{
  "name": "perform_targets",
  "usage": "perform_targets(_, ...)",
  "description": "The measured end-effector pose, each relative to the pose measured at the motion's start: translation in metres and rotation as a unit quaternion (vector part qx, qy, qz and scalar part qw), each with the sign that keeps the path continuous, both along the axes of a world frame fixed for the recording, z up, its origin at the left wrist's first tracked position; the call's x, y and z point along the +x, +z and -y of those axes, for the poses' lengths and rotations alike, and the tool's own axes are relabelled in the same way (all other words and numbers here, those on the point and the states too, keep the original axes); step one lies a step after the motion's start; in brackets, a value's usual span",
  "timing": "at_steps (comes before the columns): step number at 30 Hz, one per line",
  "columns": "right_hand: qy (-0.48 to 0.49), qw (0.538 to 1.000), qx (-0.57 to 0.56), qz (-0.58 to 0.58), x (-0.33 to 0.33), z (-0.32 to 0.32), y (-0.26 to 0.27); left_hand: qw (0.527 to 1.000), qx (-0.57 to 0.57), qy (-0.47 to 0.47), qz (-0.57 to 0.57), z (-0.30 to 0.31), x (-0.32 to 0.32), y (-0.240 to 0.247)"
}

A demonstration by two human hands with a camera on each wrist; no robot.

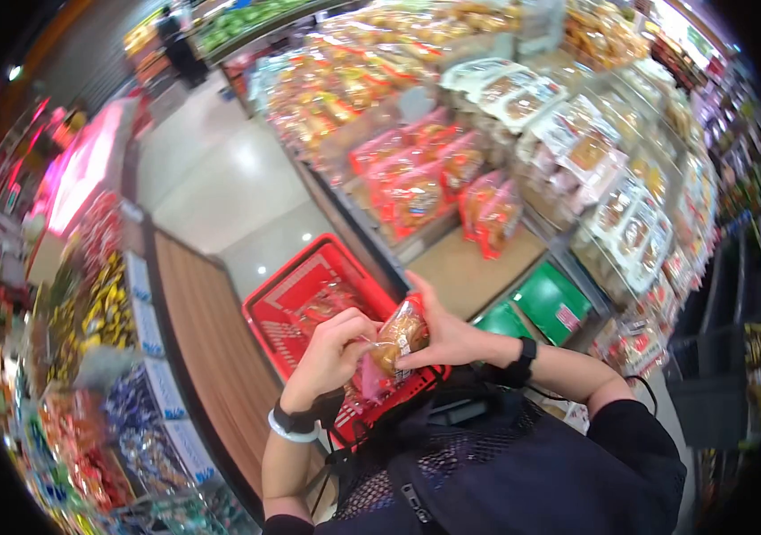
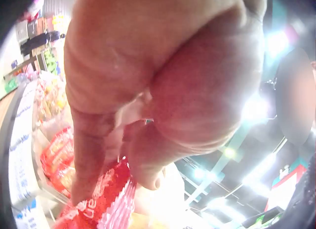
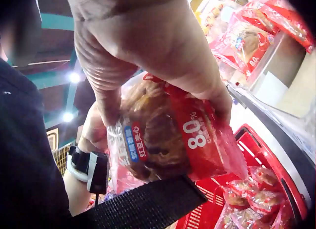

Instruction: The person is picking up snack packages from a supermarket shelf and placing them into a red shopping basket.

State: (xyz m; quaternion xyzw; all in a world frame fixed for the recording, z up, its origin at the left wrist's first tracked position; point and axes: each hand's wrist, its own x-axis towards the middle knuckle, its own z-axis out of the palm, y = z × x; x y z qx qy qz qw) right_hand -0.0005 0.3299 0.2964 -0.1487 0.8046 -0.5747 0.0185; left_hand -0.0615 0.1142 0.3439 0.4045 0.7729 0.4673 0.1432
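Observation:
A red and clear bag with a brown bun inside (image 1: 389,346) is held up in front of the body, above the basket. My right hand (image 1: 448,337) grips it, thumb on one face and fingers on the other; the right wrist view shows the bun bag (image 3: 158,132) close up in the right hand (image 3: 148,46). My left hand (image 1: 331,352) pinches the bag's edge between thumb and fingers, and in the left wrist view the left hand (image 2: 158,76) covers much of the red wrapper (image 2: 111,192).
A red basket (image 1: 266,308) below holds several bagged buns (image 3: 261,189). Stacked red bags (image 1: 420,198) and clear packs (image 1: 634,232) fill the right display. A wooden ledge (image 1: 211,339) and candy bins (image 1: 144,415) stand left; a person (image 1: 180,49) is far off in the aisle.

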Motion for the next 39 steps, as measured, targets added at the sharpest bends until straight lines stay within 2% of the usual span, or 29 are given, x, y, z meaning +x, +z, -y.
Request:
perform_targets(2, -0.01, 0.994, -0.088, 0.067, 0.009, -0.001, 0.012, 1.0, 0.029, -0.008, 0.01, -0.013, 0.001, -0.003)
perform_targets(4, -0.045, 0.988, -0.116, 0.087, 0.013, -0.013, 0.009, 0.987, 0.109, 0.052, 0.11, -0.022, 0.0, -0.009)
perform_targets(6, -0.072, 0.981, -0.147, 0.106, 0.015, -0.026, 0.0, 0.976, 0.142, 0.047, 0.157, -0.031, 0.001, -0.011)
perform_targets(8, -0.147, 0.933, -0.289, 0.155, 0.012, -0.044, -0.012, 0.947, 0.205, 0.04, 0.244, -0.038, 0.002, -0.014)
perform_targets(10, -0.178, 0.931, -0.287, 0.137, 0.007, -0.075, -0.02, 0.951, 0.179, 0.008, 0.253, -0.034, -0.002, -0.027)
perform_targets(12, -0.306, 0.917, -0.24, 0.085, -0.002, -0.114, -0.04, 0.937, 0.148, 0.015, 0.317, -0.031, 0.002, -0.035)
perform_targets(13, -0.306, 0.917, -0.24, 0.085, -0.003, -0.129, -0.035, 0.944, 0.135, 0.019, 0.301, -0.029, 0.005, -0.036)
perform_targets(15, -0.363, 0.862, -0.331, 0.128, -0.004, -0.154, -0.024, 0.94, 0.124, 0.018, 0.317, -0.02, 0.007, -0.045)
perform_targets(16, -0.364, 0.862, -0.329, 0.126, -0.005, -0.165, -0.026, 0.937, 0.113, 0.016, 0.332, -0.015, 0.008, -0.049)
perform_targets(18, -0.438, 0.808, -0.356, 0.171, -0.011, -0.18, -0.03, 0.937, 0.111, 0.031, 0.331, -0.008, 0.012, -0.054)
perform_targets(20, -0.441, 0.791, -0.379, 0.189, -0.017, -0.189, -0.036, 0.913, 0.133, 0.056, 0.381, 0.003, 0.014, -0.065)
perform_targets(22, -0.485, 0.796, -0.326, 0.16, -0.024, -0.194, -0.046, 0.919, 0.138, 0.059, 0.364, 0.011, 0.015, -0.07)
perform_targets(23, -0.488, 0.82, -0.245, 0.171, -0.025, -0.194, -0.046, 0.912, 0.134, 0.081, 0.379, 0.016, 0.017, -0.073)
perform_targets(24, -0.489, 0.82, -0.244, 0.169, -0.027, -0.197, -0.054, 0.904, 0.129, 0.101, 0.394, 0.022, 0.019, -0.077)
perform_targets(25, -0.515, 0.838, -0.086, 0.158, -0.03, -0.2, -0.065, 0.906, 0.137, 0.103, 0.388, 0.028, 0.021, -0.082)
perform_targets(26, -0.529, 0.833, 0.076, 0.145, -0.03, -0.199, -0.067, 0.905, 0.138, 0.102, 0.388, 0.032, 0.022, -0.086)
perform_targets(27, -0.508, 0.851, 0.004, 0.137, -0.029, -0.198, -0.069, 0.904, 0.121, 0.115, 0.395, 0.038, 0.023, -0.09)
perform_targets(28, -0.507, 0.851, 0.006, 0.137, -0.027, -0.182, -0.05, 0.901, 0.103, 0.13, 0.401, 0.043, 0.024, -0.094)
perform_targets(30, -0.482, 0.84, -0.16, 0.192, -0.023, -0.146, -0.004, 0.902, 0.088, 0.146, 0.396, 0.055, 0.022, -0.117)
perform_targets(31, -0.476, 0.867, -0.071, 0.132, -0.032, -0.169, -0.052, 0.895, 0.055, 0.167, 0.41, 0.061, 0.02, -0.131)
perform_targets(34, -0.435, 0.887, -0.036, 0.148, -0.036, -0.17, -0.048, 0.884, 0.008, 0.216, 0.415, 0.075, 0.017, -0.187)
perform_targets(36, -0.407, 0.886, -0.095, 0.202, -0.032, -0.161, -0.028, 0.882, -0.073, 0.24, 0.398, 0.088, 0.015, -0.224)
perform_targets(37, -0.484, 0.867, 0.013, 0.115, -0.03, -0.15, -0.033, 0.896, -0.063, 0.242, 0.366, 0.096, 0.014, -0.256)
perform_targets(38, -0.446, 0.893, 0.031, 0.049, -0.03, -0.164, -0.064, 0.907, -0.057, 0.248, 0.337, 0.104, 0.016, -0.277)
perform_targets(39, -0.438, 0.89, 0.126, -0.019, -0.02, -0.142, -0.052, 0.921, -0.021, 0.258, 0.29, 0.099, 0.022, -0.262)
